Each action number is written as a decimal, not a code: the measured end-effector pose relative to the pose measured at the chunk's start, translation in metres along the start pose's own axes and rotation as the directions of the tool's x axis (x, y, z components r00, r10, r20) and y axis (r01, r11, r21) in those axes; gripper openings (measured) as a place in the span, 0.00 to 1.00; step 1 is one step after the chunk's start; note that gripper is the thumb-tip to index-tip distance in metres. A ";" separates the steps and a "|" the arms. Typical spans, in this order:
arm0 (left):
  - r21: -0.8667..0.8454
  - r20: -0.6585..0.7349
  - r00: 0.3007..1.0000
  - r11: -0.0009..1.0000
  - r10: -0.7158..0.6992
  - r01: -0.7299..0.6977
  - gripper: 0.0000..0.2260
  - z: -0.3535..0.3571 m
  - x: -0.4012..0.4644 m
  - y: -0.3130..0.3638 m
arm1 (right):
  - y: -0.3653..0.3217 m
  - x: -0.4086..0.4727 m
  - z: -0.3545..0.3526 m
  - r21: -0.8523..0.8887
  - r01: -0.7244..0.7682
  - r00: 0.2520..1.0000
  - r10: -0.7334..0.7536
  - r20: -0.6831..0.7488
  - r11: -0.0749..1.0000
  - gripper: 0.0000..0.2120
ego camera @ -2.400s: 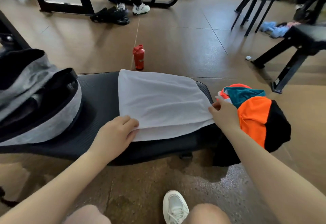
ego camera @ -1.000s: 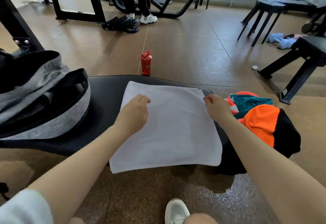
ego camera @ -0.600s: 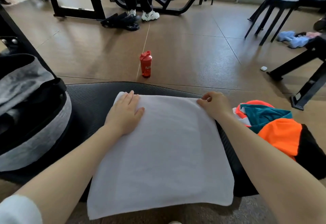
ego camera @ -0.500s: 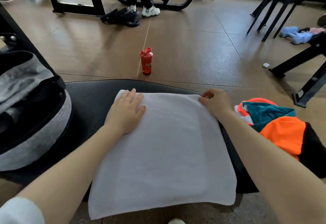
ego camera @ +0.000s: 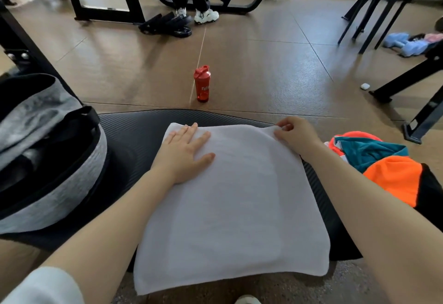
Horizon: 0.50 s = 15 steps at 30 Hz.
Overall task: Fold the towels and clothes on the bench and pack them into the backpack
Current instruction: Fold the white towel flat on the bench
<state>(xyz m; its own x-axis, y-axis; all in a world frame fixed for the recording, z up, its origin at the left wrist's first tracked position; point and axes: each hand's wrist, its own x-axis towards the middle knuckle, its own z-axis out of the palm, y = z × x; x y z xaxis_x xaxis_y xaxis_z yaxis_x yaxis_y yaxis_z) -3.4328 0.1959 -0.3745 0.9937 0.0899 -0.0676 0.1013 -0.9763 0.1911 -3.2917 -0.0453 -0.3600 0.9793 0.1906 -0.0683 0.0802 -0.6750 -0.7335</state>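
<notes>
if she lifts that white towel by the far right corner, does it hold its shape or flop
Probably flops: the white towel already droops over the bench front edge. It looks thin and light, and where the right hand pinches the corner it puckers. The left hand lies flat on it, so that side would likely stay put while the rest trails.

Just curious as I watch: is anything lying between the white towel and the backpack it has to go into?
Nothing visible does. The white towel lies on the bench, with only bare black padding between it and the backpack to its left. Both hands are already on it: the left hand flat, the right hand pinching its far corner.
</notes>
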 end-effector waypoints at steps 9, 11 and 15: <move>0.076 -0.006 1.000 0.997 -0.026 0.027 0.49 0.006 0.003 0.003 | -0.008 -0.017 0.015 -0.623 0.042 0.955 -0.215 -0.206 0.781 0.20; 0.085 0.003 1.000 0.996 -0.012 0.011 0.48 0.005 0.003 0.003 | -0.022 -0.037 0.037 -0.583 0.360 0.904 -0.428 0.024 0.728 0.22; 0.071 -0.005 1.000 0.997 -0.022 0.022 0.38 0.006 0.002 0.003 | -0.020 -0.056 0.052 -0.550 0.442 0.884 -0.239 0.402 0.709 0.28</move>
<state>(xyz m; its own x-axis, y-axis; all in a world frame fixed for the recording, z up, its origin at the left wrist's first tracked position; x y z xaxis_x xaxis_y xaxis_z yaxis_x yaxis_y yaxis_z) -3.4313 0.1923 -0.3795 0.9914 0.1123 -0.0668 0.1196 -0.9856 0.1195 -3.3573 -0.0056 -0.3769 0.7713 0.6169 -0.1569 0.5922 -0.7858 -0.1783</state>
